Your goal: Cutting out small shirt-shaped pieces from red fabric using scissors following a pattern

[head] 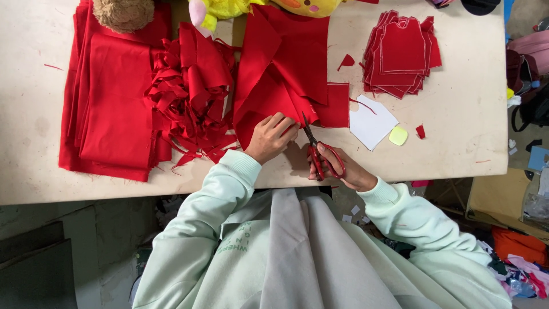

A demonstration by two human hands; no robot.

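The right hand (pixel 349 169) comes in from the lower right, wrist bent over the near edge of the surface (pixel 457 114), its grip closed through the red handles of the scissors (pixel 320 150). The scissors lie with their long axis running from the handles near the person up and slightly left, blades pointing away from the body into the red cloth (pixel 286 74). The left hand (pixel 271 137) reaches forward from a pale green sleeve, palm down, fingers curled and pressing the cloth's near edge flat just left of the blades. The cloth lies mid-surface, between a heap of red scraps (pixel 191 91) and a white paper pattern (pixel 372 121).
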